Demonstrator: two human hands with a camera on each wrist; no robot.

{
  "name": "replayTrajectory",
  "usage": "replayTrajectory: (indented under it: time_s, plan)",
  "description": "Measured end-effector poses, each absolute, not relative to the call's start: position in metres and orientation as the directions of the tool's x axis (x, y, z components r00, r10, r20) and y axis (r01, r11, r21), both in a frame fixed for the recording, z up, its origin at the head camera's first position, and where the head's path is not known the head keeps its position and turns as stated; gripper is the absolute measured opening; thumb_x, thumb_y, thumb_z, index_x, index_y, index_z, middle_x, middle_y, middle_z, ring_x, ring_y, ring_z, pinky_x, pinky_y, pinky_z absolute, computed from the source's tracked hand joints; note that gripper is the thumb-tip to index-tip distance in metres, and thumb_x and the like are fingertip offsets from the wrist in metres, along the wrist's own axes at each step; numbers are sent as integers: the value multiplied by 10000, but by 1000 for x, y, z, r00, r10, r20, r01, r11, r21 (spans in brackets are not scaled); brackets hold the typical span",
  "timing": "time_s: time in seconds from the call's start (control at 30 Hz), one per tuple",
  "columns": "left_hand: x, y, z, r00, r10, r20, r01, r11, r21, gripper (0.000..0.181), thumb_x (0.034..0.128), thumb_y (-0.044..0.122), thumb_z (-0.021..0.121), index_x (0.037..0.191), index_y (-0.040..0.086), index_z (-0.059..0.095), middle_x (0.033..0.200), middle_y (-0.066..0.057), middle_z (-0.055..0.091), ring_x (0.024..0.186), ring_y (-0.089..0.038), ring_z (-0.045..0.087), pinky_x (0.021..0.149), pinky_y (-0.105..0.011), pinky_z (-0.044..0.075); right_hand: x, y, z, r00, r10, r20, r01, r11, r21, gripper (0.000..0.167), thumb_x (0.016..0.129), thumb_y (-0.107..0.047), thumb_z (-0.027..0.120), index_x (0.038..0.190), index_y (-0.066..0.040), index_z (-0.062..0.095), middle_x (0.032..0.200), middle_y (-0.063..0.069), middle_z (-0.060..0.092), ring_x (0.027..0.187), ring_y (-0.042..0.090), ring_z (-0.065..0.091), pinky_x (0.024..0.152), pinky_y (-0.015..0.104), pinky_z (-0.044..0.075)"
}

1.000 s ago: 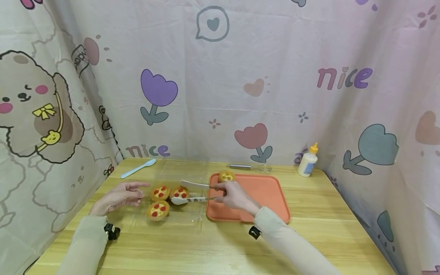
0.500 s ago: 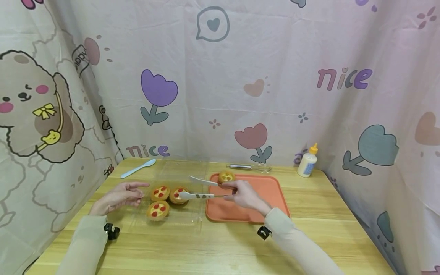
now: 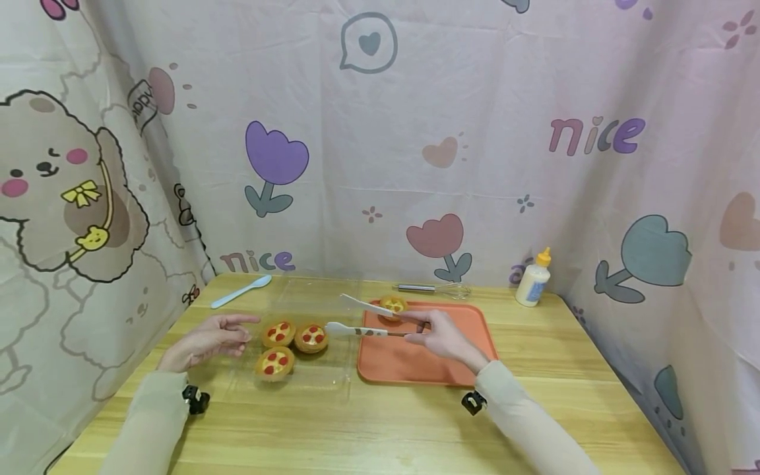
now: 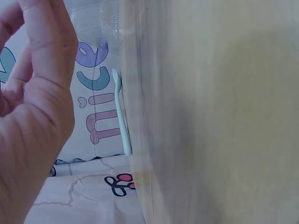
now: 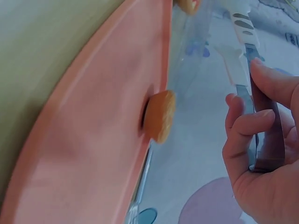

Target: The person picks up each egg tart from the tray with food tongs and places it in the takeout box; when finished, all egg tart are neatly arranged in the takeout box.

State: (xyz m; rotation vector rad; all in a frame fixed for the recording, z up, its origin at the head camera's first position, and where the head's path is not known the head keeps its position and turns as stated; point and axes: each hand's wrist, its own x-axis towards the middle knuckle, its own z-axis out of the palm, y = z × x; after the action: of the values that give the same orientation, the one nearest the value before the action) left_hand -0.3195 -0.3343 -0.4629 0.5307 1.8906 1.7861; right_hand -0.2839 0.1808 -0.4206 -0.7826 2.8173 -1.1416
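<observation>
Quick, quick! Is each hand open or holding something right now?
Left hand: open, holding nothing.
Right hand: holding the tongs, their arms spread apart.

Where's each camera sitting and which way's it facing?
Head: on the person's head, facing forward and down at the orange tray; left grip, right grip and sleeves show.
Left wrist: worn there, facing tabletop and blue spoon; left grip shows.
Right wrist: worn there, facing the orange tray; right grip shows, holding tongs.
Shared by head and right wrist: orange tray, tongs.

Free tabletop (image 3: 380, 429) before the tray (image 3: 394, 364)
</observation>
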Motion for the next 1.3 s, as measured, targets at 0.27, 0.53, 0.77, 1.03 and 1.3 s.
replayTrajectory:
  time_s: [0.27, 0.53, 0.77, 1.03, 1.3]
  plan:
    - [-320, -336, -463, -795, 603, -61, -33, 57, 998, 538, 978, -16, 515, 1463, -99, 298, 1025, -107, 689, 823, -137, 677, 814, -339, 610, -283, 207, -428, -891, -407, 202, -430, 609, -667, 517, 892, -209, 731, 1379, -282, 575, 1004, -72, 704, 661, 137, 511, 562, 220, 435]
    - [-320, -335, -464, -799, 599, -46, -7, 68, 998, 568, 975, -10, 524, 1459, -134, 252, 1042, -134, 688, 817, -138, 677, 805, -345, 611, -288, 230, -431, -885, -382, 266, -449, 551, -703, 477, 869, -140, 748, 1324, -221, 631, 1221, 17, 694, 680, 126, 541, 547, 211, 444]
    - [-319, -334, -463, -808, 586, -60, -25, 69, 997, 580, 972, -8, 533, 1455, -143, 241, 1015, -113, 687, 818, -141, 680, 803, -340, 611, -290, 240, -432, -906, -334, 261, -414, 573, -707, 492, 849, -102, 761, 1322, -130, 630, 1228, 106, 686, 644, 117, 527, 533, 216, 451]
    - [-319, -332, -462, -803, 590, -81, -68, 43, 997, 597, 980, -1, 526, 1472, -131, 215, 1023, -82, 689, 825, -133, 673, 778, -287, 612, -295, 244, -431, -956, -218, 195, -292, 675, -678, 488, 841, -134, 765, 1312, -134, 637, 1011, 82, 697, 680, 113, 535, 520, 220, 449]
    - [-319, -333, -462, -804, 589, -76, -56, 53, 997, 588, 984, 3, 521, 1475, -126, 223, 1034, -96, 688, 833, -135, 673, 794, -296, 610, -300, 246, -431, -965, -190, 179, -261, 705, -659, 484, 851, -156, 757, 1315, -107, 632, 1130, 135, 702, 716, 104, 541, 568, 208, 454]
